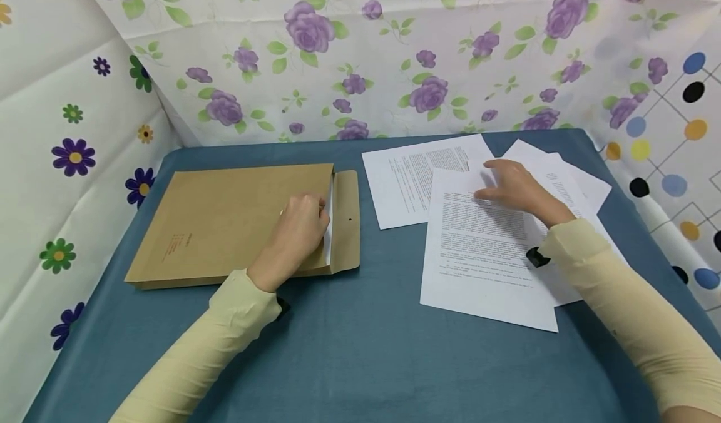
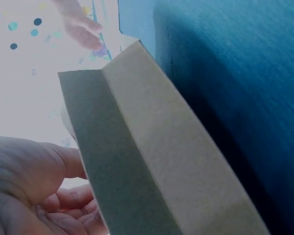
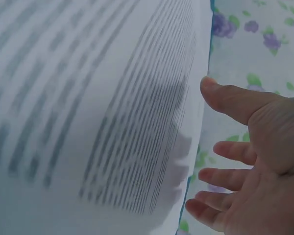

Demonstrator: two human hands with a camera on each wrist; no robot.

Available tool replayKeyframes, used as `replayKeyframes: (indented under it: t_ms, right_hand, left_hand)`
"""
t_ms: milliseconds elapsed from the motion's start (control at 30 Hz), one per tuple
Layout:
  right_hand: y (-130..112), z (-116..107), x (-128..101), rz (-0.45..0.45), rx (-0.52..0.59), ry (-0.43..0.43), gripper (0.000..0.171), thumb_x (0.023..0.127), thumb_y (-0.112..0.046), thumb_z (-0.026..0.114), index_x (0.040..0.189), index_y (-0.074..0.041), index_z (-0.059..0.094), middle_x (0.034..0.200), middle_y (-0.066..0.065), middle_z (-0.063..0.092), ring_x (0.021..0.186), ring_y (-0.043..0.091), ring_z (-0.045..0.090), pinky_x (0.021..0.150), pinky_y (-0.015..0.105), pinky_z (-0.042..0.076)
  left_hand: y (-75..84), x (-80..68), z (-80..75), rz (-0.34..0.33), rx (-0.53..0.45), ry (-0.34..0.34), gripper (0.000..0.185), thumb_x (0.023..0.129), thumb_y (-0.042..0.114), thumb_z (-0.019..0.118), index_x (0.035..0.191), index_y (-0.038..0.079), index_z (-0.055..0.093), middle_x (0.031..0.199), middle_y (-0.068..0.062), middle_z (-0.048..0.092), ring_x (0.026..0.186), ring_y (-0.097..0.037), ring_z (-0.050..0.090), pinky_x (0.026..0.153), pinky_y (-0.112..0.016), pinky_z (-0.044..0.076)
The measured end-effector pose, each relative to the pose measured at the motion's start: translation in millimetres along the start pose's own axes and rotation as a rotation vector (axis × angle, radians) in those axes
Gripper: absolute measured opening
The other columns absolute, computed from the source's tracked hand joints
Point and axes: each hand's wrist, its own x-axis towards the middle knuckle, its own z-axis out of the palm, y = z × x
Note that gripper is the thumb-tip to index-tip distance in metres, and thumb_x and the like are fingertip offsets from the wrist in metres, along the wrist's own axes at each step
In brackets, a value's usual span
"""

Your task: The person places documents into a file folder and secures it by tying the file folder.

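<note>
A brown paper document envelope [image 1: 242, 216] lies flat on the left half of the table, its flap [image 1: 346, 219] folded out to the right. White paper [image 1: 328, 229] shows along its opening. The left hand [image 1: 298, 232] grips the envelope's upper side at this opening with curled fingers; the left wrist view shows the thumb and fingers at the envelope's edge [image 2: 132, 147], their tips partly hidden. Over a printed sheet [image 1: 484, 248] the right hand [image 1: 515, 185] hovers, fingers spread and slightly bent. In the right wrist view this hand [image 3: 259, 156] holds nothing, apart from the sheet.
More printed sheets overlap behind and beside the front one: one sheet [image 1: 408, 182] at the back left, another [image 1: 597, 185] at the back right. A blue-green cloth [image 1: 383, 360] covers the table. Flower-patterned cloth [image 1: 360, 54] hangs behind it.
</note>
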Motion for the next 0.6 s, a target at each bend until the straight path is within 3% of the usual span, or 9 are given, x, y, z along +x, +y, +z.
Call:
replayKeyframes:
  t_ms: [267, 600]
  right_hand:
    - [16.4, -1.8, -3.0, 0.099, -0.104, -0.111, 0.095, 0.093, -0.038, 0.077, 0.157, 0.010, 0.026, 0.156, 0.038, 0.031, 0.143, 0.056, 0.028, 0.113, 0.070, 0.024]
    - [8.8, -2.7, -3.9, 0.072, -0.122, -0.074, 0.083, 0.091, -0.031, 0.079, 0.148, 0.014, 0.041, 0.141, 0.038, 0.049, 0.133, 0.054, 0.042, 0.111, 0.067, 0.029]
  left_hand:
    - [-0.3, 0.4, 0.7, 0.000, 0.002, 0.004, 0.019, 0.097, -0.001, 0.060, 0.105, -0.011, 0.074, 0.100, -0.023, 0.070, 0.086, -0.031, 0.067, 0.077, -0.043, 0.059]
    - [-1.9, 0.0, 0.5, 0.004, -0.005, 0.006, 0.020, 0.097, -0.002, 0.060, 0.107, -0.011, 0.074, 0.104, -0.025, 0.070, 0.092, -0.032, 0.069, 0.080, -0.044, 0.059]
